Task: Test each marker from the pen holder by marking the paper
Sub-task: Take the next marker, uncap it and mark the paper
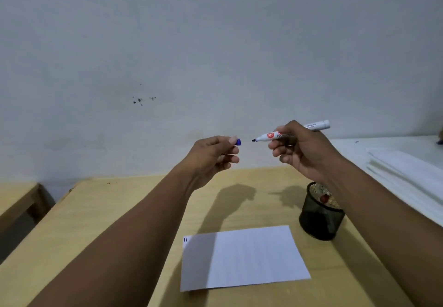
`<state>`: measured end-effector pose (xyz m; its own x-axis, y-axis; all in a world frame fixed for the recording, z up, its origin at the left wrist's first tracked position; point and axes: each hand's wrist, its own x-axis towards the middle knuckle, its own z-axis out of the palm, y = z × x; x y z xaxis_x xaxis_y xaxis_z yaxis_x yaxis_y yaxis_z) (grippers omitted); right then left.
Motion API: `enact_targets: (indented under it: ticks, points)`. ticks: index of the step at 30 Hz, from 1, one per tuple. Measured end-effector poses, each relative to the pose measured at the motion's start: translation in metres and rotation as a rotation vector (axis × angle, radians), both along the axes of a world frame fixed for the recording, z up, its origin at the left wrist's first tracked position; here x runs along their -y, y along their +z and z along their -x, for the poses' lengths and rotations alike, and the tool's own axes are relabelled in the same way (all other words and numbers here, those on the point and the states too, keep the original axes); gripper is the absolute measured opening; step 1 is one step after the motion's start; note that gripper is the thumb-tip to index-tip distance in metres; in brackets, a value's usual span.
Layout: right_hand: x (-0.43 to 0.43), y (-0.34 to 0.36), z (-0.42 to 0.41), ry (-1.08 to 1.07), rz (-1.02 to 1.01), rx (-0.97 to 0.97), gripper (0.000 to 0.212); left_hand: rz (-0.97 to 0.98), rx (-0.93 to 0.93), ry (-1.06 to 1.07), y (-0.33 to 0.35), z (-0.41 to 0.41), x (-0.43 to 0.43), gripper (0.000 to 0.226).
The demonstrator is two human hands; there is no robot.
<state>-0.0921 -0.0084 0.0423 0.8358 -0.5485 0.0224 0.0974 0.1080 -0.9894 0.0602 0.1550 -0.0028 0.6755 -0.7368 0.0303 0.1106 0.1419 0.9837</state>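
My right hand (297, 148) holds a white marker (266, 136) level above the desk, its dark bare tip pointing left. My left hand (213, 155) pinches the marker's blue cap (238, 141) between thumb and fingers, a small gap away from the tip. Both hands are raised well above the wooden desk (119, 210). A white sheet of paper (244, 256) lies on the desk below, with two short dark strokes at its top left corner. A black mesh pen holder (318, 218) stands right of the paper, with a red-capped marker inside; my right forearm covers part of it.
A stack of white sheets (407, 172) lies on a white surface at the right. A second wooden desk (16, 201) stands at the left, separated by a gap. A pale wall rises behind the desks.
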Motion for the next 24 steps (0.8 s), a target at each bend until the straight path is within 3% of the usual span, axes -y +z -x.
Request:
enact_targets:
  ticks: [7,16,20,22,24]
  points:
    - [0.022,-0.003,0.019,-0.069,-0.013,0.053,0.018,0.032,-0.03,-0.097,0.005,0.024,0.052,0.017]
    - [0.039,-0.018,0.025,-0.004,-0.08,0.081,0.016,0.027,-0.014,-0.101,0.006,0.039,0.079,0.018]
    - [0.057,-0.019,0.037,-0.026,0.002,-0.062,0.057,-0.035,0.093,-0.099,0.007,0.037,0.077,0.014]
    - [0.076,-0.017,0.046,-0.207,0.045,-0.11,0.072,-0.056,0.159,-0.079,0.014,0.033,0.077,0.011]
    - [0.096,-0.017,0.057,-0.422,0.17,-0.188,0.07,-0.096,0.26,-0.086,0.022,0.031,0.077,0.008]
